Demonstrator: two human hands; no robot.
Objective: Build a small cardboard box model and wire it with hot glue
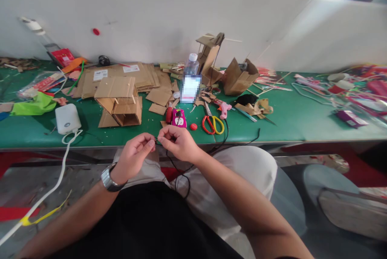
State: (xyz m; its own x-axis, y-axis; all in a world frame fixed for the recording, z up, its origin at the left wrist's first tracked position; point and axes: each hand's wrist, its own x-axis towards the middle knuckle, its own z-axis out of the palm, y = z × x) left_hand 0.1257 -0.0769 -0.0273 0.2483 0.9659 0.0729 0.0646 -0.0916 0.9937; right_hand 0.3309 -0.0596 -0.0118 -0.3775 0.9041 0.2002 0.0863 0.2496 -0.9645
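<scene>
In front of my lap, just below the table's front edge, my left hand (136,153) and my right hand (179,143) face each other, fingertips nearly touching. Both are closed in a pinch on a thin black cord (187,184), which hangs below them in a loose loop over my legs. The short piece between the fingertips is very small to see. Right behind my hands lie a magenta object with a white face print (179,118), a dark red roll-like object (169,115) and a red cap (193,126).
Nearby on the green table (145,136) are scissors (213,124), a pink glue gun (224,109) and a phone (190,88). A cardboard structure (119,99) stands left, near a white power adapter (67,118). A bottle (192,65) and a cardboard box (240,76) stand behind.
</scene>
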